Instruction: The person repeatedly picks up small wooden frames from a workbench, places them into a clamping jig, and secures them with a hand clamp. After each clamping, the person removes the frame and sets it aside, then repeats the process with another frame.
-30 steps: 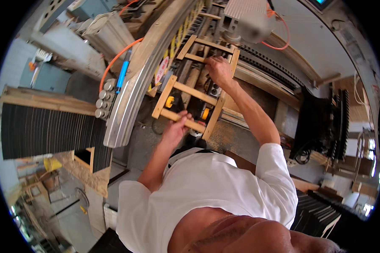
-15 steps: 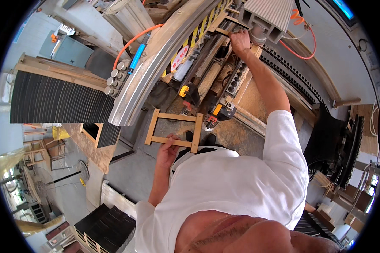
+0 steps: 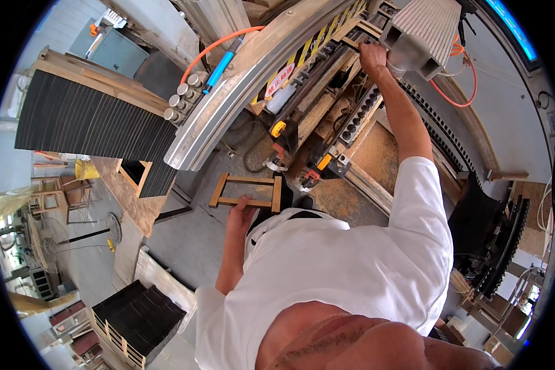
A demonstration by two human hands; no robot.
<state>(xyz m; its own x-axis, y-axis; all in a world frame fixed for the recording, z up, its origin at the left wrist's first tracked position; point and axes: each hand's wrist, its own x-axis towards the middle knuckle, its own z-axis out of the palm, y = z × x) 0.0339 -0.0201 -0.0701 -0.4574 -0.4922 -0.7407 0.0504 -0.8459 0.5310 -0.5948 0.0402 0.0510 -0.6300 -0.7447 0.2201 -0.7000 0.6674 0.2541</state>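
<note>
My left hand [image 3: 239, 213] grips a small wooden ladder-shaped frame [image 3: 248, 190] by its near rail, held low in front of my waist over the grey floor. My right hand [image 3: 372, 57] reaches far up to the machine and rests against the grey ribbed metal housing [image 3: 427, 32], next to wooden pieces on the machine bed [image 3: 327, 92]. Whether its fingers close on anything cannot be made out. My white shirt fills the lower middle of the view.
A curved grey metal guard [image 3: 228, 98] with yellow-black striping, an orange hose [image 3: 216, 46] and a blue fitting runs across the machine. Stacks of black slats [image 3: 86, 117] lie to the left, more black stacks [image 3: 139, 317] at lower left. Sawdust covers the floor by the machine.
My left hand has pulled the wooden frame away from the machine and down toward my body. My right hand has stretched further up to the grey housing.
</note>
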